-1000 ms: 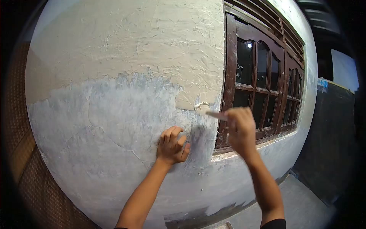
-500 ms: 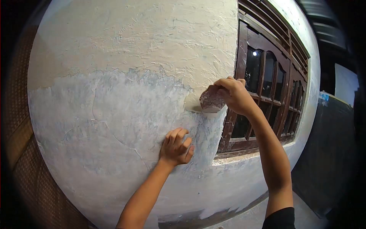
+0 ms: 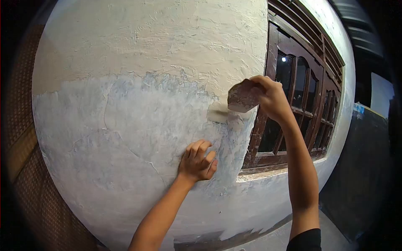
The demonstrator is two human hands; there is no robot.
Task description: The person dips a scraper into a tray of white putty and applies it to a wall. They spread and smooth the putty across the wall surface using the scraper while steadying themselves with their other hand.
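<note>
My right hand (image 3: 272,97) grips a flat, reddish-brown putty scraper (image 3: 243,97) crusted with dried filler, beside the window frame. Its straight lower edge is by the wall; whether it touches cannot be told. Just below lies a smooth patch of cream putty (image 3: 218,114), with a paler smear (image 3: 235,122) to its right. Lower and to the left, my left hand (image 3: 197,161) is against the grey-white wall (image 3: 138,125), its fingers curled inward. The fingertips and whatever is under the palm are hidden.
Rough cream putty (image 3: 167,37) covers the upper wall. A brown wooden window (image 3: 295,104) with glass panes and a ledge (image 3: 264,175) stands at right. Woven matting (image 3: 37,201) borders the left, and a dark panel (image 3: 356,167) the far right.
The scraper has moved slightly up and right with my right hand and turned, uncovering fresh putty beneath it. My left hand keeps its place on the wall; the view has shifted slightly.
</note>
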